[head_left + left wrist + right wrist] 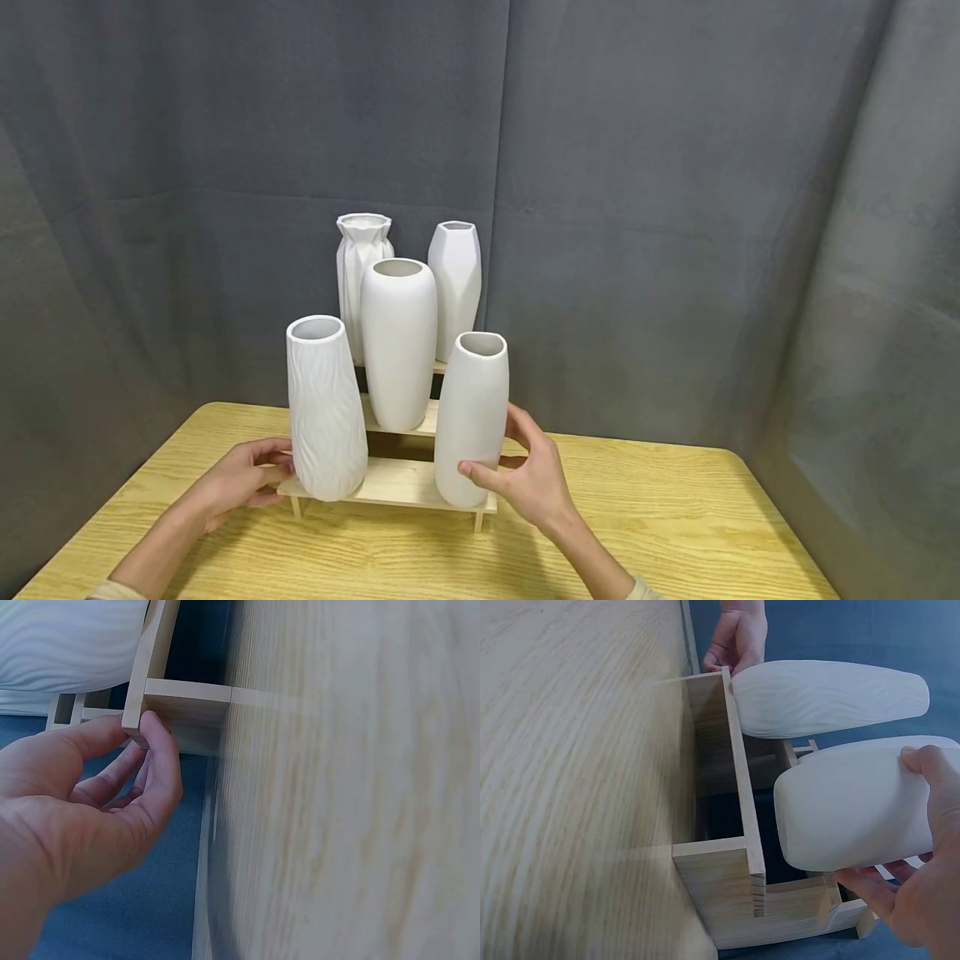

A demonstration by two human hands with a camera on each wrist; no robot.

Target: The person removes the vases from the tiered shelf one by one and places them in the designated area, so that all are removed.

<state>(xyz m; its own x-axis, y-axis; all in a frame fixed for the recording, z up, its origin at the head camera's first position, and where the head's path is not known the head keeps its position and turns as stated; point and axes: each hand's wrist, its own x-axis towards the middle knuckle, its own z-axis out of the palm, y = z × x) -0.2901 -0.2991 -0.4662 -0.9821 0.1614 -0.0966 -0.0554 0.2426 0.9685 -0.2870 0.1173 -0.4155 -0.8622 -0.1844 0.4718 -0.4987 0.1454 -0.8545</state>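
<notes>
One big table (652,517) is holding up a wooden step stand (390,472). Four white vases (399,350) are standing on it. A fifth vase (472,417) is hovering just above the right end of the bottom step (405,489), with the right hand (534,475) gripping it. The left hand (238,479) is pinching that step's left end.

The stand (401,482) sits on the table (637,517): back-left vase (351,287) and back-right vase (457,279) on its top tier (440,367), middle vase (399,346) before them on the middle tier (429,419), front-left vase (326,408) on the bottom tier's (386,492) left, front-right vase (472,417) at its right.
</notes>
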